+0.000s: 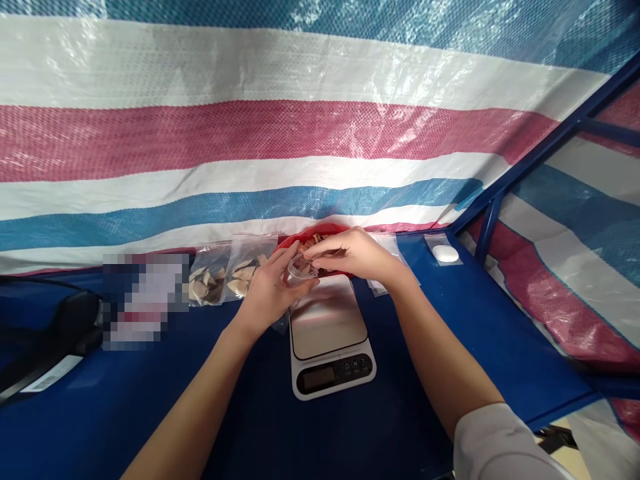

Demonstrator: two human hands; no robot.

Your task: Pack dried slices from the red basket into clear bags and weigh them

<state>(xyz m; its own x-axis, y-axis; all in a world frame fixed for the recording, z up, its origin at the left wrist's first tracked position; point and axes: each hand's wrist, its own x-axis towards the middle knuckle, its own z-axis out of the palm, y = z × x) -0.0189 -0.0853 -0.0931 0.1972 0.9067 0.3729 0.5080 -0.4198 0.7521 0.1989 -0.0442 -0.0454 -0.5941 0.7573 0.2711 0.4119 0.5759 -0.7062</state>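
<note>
My left hand point(273, 288) is wrapped round a small clear plastic cup point(300, 269), holding it tilted above the far edge of a white kitchen scale point(327, 320). Over the cup's mouth, my right hand point(353, 255) has its fingertips pinched together; what they hold, if anything, I cannot make out. Just behind both hands is a red basin point(295, 239) with brown dried pieces point(320, 237) in it, partly covered by my right hand. The scale's steel plate is bare, and its display looks dark.
Left of my hands lie two clear bags of pale dried slices point(206, 285). A black device point(75, 320) is at the far left. At the right sit a clear bag point(384, 250) and a white rounded object point(445, 253). Striped sheeting point(300, 133) walls the blue table point(250, 413).
</note>
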